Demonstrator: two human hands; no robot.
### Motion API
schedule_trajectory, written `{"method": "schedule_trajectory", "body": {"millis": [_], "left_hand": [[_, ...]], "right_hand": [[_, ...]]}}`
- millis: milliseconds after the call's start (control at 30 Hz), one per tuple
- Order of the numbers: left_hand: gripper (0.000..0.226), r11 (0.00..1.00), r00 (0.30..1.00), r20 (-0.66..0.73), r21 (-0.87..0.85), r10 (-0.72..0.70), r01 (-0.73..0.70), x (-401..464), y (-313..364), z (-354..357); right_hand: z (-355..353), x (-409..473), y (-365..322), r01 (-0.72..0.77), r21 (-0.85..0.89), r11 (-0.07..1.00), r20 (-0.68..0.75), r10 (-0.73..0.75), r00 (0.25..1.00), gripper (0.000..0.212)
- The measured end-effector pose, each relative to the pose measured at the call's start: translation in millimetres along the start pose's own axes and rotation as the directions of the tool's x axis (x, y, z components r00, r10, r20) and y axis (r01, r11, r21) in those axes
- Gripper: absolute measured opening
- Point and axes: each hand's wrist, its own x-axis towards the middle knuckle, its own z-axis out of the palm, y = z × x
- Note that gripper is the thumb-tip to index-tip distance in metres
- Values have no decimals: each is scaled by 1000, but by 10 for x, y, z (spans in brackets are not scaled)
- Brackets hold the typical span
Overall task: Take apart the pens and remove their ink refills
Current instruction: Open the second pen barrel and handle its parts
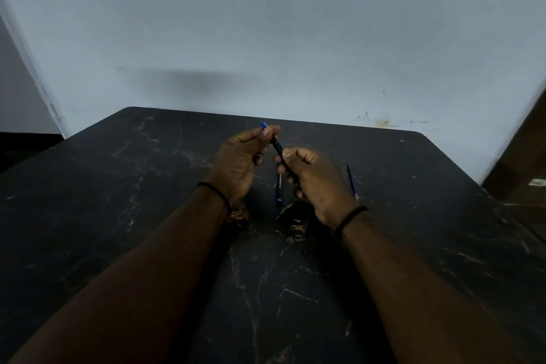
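Two hands, left hand (239, 162) and right hand (316, 177), gripping one pen (277, 147), one refill (351, 182) on table (118, 186)

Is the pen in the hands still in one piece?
Cannot tell. The black pen with blue tip spans both hands, which cover any joint.

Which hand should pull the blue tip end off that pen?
Probably the left hand: its fingertips already pinch the pen right by the blue tip. The right hand grips the lower barrel, so it is better placed to hold steady.
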Motion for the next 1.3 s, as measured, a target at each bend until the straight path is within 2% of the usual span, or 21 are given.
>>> {"method": "schedule_trajectory", "body": {"millis": [100, 267, 333, 400, 533, 633, 733, 867, 933, 1033, 1133, 1300], "left_hand": [[15, 1000, 1000, 12, -18, -22, 22, -12, 0, 5], [16, 998, 998, 41, -48, -50, 51, -3, 1, -28], [17, 996, 997, 52, -66, -60, 63, 12, -4, -39], [18, 994, 994, 74, -75, -76, 81, 22, -15, -57], [20, 993, 993, 84, -78, -78, 85, 30, -35, -91], [20, 992, 994, 74, -92, -85, 91, 40, -38, -89], [17, 992, 995, 61, -90, -84, 89, 49, -41, -91], [17, 993, 996, 43, -88, -76, 80, 62, -60, -105], [17, 992, 996, 46, -99, -76, 80, 69, -73, -118], [16, 991, 995, 59, -108, -76, 82, 73, -88, -141], [17, 990, 994, 73, -111, -77, 85, 74, -93, -136], [16, 992, 996, 49, -91, -79, 84, 60, -67, -130]], "right_hand": [[16, -30, -2, 3, 45, 999, 32, -5, 999, 6], [60, 2, 45, 44, 18, 999, 3, -44, 999, 13], [59, 19, 56, 14, 8, 1000, 6, -15, 1000, 26], [55, 26, 63, 0, 1, 1000, 17, 0, 1000, 30], [47, 14, 63, 16, 11, 1000, 9, -17, 1000, 13], [69, -2, 63, 27, 45, 999, 1, -27, 1000, 18], [96, 13, 71, 40, 8, 999, 3, -40, 999, 13], [66, 45, 85, 6, -65, 998, 25, -5, 1000, 33], [56, 39, 93, 15, -76, 997, 18, -14, 1000, 26], [60, 14, 92, 26, 8, 1000, -3, -26, 1000, 6], [75, 0, 83, 9, 33, 999, 0, -9, 1000, 14], [60, 37, 85, -33, -61, 998, 27, 35, 999, 35]]}}
